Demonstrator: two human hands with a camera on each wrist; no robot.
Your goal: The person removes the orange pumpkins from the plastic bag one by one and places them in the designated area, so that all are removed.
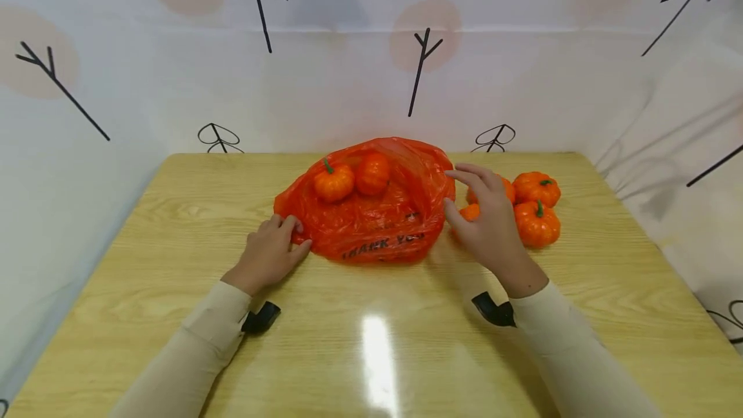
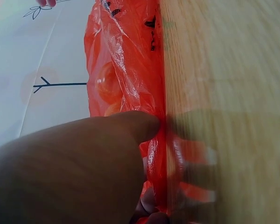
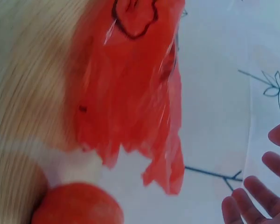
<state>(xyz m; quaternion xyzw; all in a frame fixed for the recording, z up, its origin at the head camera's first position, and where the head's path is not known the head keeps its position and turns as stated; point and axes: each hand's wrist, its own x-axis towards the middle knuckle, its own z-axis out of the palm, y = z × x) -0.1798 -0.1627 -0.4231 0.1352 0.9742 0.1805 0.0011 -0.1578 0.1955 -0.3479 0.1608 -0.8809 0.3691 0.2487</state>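
Note:
A red plastic bag (image 1: 371, 231) with black "THANK YOU" lettering lies spread on the table. Two small orange pumpkins, one with a green stem (image 1: 334, 184) and one beside it (image 1: 373, 174), lie inside it. My left hand (image 1: 268, 255) grips the bag's left edge, thumb low against the tabletop in the left wrist view. At the bag's right edge my right hand (image 1: 487, 221) is raised with its fingers apart; the right wrist view shows those fingers (image 3: 259, 196) away from the plastic. Beyond that hand sit several more pumpkins (image 1: 538, 224), some partly hidden behind it.
The wood-grain table (image 1: 325, 334) meets a pale cloth backdrop (image 1: 348, 89) with black twig drawings along its far side. Similar cloth hangs at the left and right. One orange pumpkin (image 3: 79, 205) stands close below the bag's ragged edge in the right wrist view.

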